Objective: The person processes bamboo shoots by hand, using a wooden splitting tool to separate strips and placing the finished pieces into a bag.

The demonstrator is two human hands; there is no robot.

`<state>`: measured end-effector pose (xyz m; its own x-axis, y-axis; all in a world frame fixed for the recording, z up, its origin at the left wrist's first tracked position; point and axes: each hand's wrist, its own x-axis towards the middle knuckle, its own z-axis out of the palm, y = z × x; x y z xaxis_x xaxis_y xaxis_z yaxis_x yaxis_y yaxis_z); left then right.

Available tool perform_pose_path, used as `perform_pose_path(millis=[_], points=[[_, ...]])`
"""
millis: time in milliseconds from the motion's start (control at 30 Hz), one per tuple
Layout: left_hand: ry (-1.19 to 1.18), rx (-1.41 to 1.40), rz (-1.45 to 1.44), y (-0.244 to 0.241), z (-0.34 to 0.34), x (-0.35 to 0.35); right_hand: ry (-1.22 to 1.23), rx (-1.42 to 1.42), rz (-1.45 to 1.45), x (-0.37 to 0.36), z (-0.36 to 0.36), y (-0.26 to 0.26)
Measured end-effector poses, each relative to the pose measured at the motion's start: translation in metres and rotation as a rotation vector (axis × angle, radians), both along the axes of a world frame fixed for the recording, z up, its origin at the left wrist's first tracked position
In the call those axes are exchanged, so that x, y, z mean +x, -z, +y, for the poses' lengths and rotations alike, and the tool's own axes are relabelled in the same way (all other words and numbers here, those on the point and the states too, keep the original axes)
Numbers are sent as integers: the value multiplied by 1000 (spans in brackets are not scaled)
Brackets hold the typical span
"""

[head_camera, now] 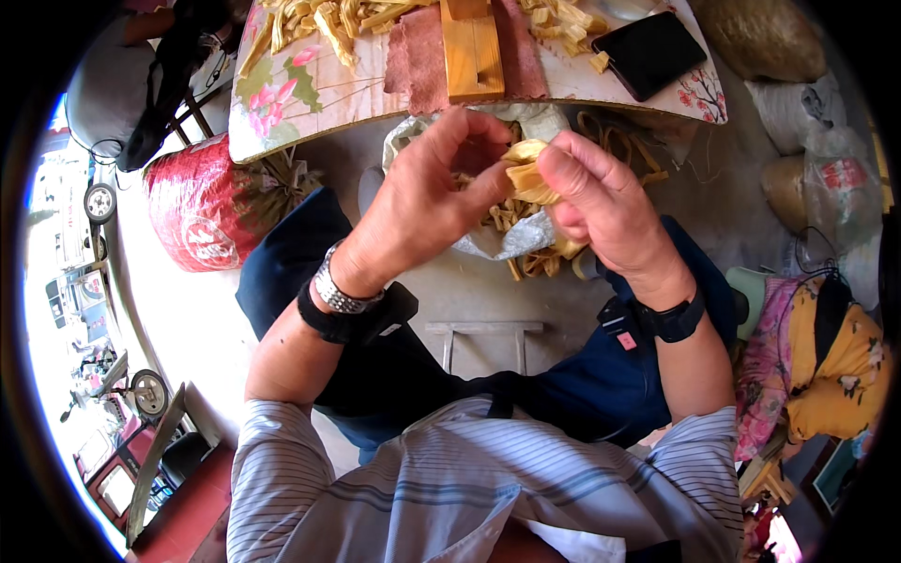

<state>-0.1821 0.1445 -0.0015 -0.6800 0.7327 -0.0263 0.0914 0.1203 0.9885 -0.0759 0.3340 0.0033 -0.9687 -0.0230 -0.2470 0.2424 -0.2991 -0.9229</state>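
My right hand [598,200] pinches a folded, pale yellow dried strip [529,184], which looks like dried bean curd skin. At the strip's left end, the thumb and fingertips of my left hand [440,186] meet it; the other fingers are curled. Both hands are in the air in front of the table's near edge. Below them, a white woven sack [517,239], its mouth open, holds many similar yellow-brown pieces [501,214]. My hands hide part of the sack.
A wooden block [473,60] on a reddish cloth [415,67] lies on the flower-patterned table [345,98]. Yellow strips [331,24] and a black phone-like device [649,55] lie there too. A red woven sack [193,204] stands left; full bags [795,105] are right. Another person [105,91] sits upper left.
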Motion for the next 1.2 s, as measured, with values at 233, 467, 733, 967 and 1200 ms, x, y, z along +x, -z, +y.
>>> perform_pose_path(millis=[233,467,733,967,1200], points=[[205,157,866,-4,2,-5,12,-174,-241,8,-10,1],[151,88,614,-3,-14,-5,-107,-58,-242,8,7,-2],[194,-24,245,-2,-35,-25,-131,277,-37,16,31,0],[404,-363,340,-10,-20,1,-180,674,178,15,-5,20],[733,-374,231,7,-28,14,-428,659,81,28,5,22]])
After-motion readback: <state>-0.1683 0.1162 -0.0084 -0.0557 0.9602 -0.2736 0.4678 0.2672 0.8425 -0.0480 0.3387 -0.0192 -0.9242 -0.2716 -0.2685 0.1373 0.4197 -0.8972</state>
